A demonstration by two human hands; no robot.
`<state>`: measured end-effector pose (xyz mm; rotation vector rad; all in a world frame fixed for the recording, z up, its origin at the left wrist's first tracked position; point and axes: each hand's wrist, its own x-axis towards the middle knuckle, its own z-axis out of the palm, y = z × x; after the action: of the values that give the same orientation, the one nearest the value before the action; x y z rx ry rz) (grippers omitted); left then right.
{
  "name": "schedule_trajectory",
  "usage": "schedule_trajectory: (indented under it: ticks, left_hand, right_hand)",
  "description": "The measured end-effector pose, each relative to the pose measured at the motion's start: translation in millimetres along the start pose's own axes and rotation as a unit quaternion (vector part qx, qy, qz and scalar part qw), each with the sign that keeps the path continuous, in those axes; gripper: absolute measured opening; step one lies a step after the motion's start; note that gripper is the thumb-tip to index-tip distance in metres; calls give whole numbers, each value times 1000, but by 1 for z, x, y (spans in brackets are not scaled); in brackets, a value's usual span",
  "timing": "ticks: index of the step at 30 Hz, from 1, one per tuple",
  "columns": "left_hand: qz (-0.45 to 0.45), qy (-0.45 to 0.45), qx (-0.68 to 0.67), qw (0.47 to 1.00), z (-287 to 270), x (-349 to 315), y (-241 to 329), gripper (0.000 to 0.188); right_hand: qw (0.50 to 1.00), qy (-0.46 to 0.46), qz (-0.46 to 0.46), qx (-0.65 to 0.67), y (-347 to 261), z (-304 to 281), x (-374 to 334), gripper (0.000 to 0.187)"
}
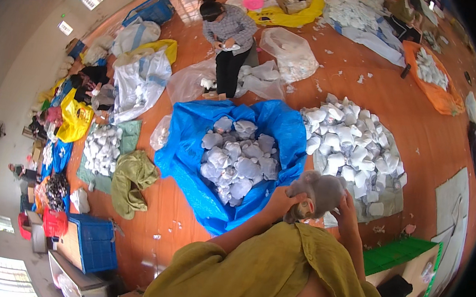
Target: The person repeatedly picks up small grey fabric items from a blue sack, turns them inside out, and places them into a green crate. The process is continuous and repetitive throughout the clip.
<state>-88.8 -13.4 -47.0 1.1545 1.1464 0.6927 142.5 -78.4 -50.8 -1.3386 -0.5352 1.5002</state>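
A grey plush toy (327, 192) with a paler, brownish patch on its near side is held up in front of my chest, between both hands. My left hand (283, 200) grips it from the left, its fingers partly hidden behind the toy. On the other side, my right hand (347, 212) is closed on the toy's right edge. Just beyond my left hand lies an open blue sack (183, 136) holding a heap of grey plush pieces (239, 163). Past the toy, white and grey plush pieces (350, 141) are piled on a pale sheet.
A person (230, 33) sits beyond the blue sack, handling a small white piece. At my right stands a green-topped table (396, 254); at lower left, a blue crate (95, 244). An olive cloth (133, 183) and an orange sack (452, 99) lie on the red-brown floor (151, 238).
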Motion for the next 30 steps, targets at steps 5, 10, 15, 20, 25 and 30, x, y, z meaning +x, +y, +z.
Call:
schedule_trajectory:
  ticks: [5, 10, 15, 20, 25, 30]
  left_hand:
    - [-120, -103, -209, 965, -1, -11, 36, 35]
    - [-94, -155, -397, 900, 3, -20, 42, 51]
    - [21, -191, -227, 955, 6, -12, 14, 54]
    - [-44, -178, -217, 959, -1, -10, 20, 41]
    - [-23, -156, -269, 950, 7, -12, 22, 39]
    - [24, -97, -101, 990, 11, -10, 9, 47]
  right_hand:
    - [999, -2, -33, 7, -20, 15, 2, 42]
    - [996, 51, -57, 39, -22, 21, 9, 33]
    - [990, 100, -56, 82, -17, 22, 10, 34]
    - [991, 99, -56, 64, -16, 27, 0, 35]
    - [990, 110, -52, 69, -5, 20, -1, 36]
    - [994, 84, -63, 27, 8, 8, -1, 39]
